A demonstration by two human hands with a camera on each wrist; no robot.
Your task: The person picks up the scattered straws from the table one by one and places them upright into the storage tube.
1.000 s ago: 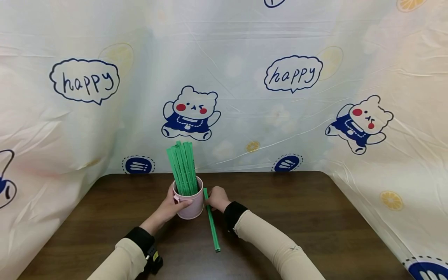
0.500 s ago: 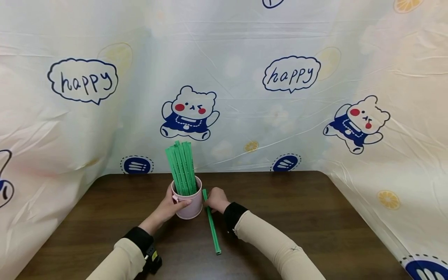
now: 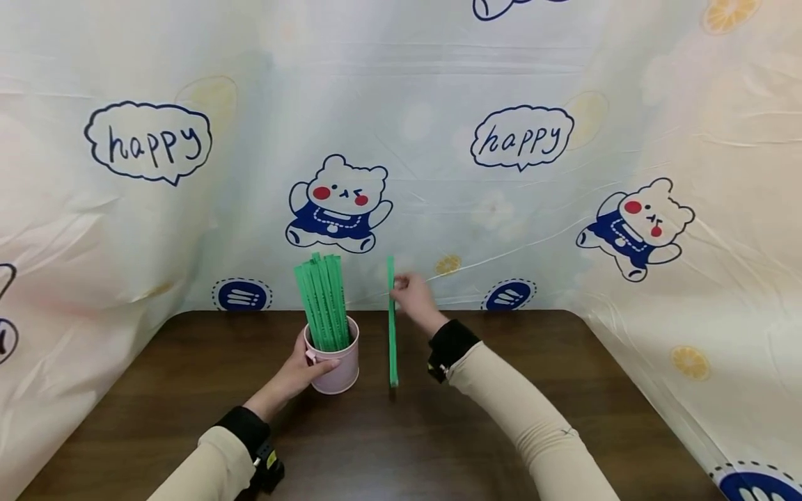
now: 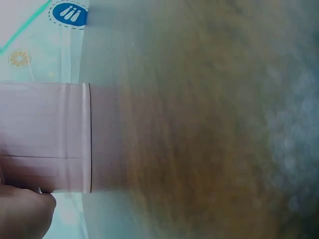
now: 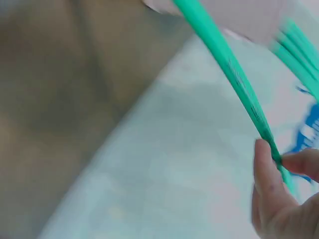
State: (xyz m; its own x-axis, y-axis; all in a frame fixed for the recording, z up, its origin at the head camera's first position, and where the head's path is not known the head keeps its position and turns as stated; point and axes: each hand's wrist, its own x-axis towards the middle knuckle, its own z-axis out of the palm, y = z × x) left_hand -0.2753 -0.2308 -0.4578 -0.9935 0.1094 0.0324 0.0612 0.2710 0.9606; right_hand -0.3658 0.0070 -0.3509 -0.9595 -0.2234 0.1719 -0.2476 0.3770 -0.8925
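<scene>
A small pink metal bucket (image 3: 336,367) stands on the table, holding a bundle of long, thin green sticks (image 3: 323,303) that lean a little left. My left hand (image 3: 294,376) grips the bucket's left side, thumb across its front; the left wrist view catches the thumb (image 4: 25,211) near the bucket wall. To the right of the bucket, my right hand (image 3: 415,296) pinches a single green stick (image 3: 392,341) near its upper end. It hangs nearly upright with its lower end close over the table. Small dark print shows along this flat, narrow stick in the right wrist view.
The brown wooden table (image 3: 501,417) reaches back to a pale printed curtain (image 3: 426,174) with cartoon bears and the word "happy". Black bands with small devices (image 3: 266,463) sit on both wrists, over cream sleeves.
My right hand has lifted the single green stick from the table and moved up and slightly right, swinging it from slanted to nearly upright. The left hand and bucket stay put.
</scene>
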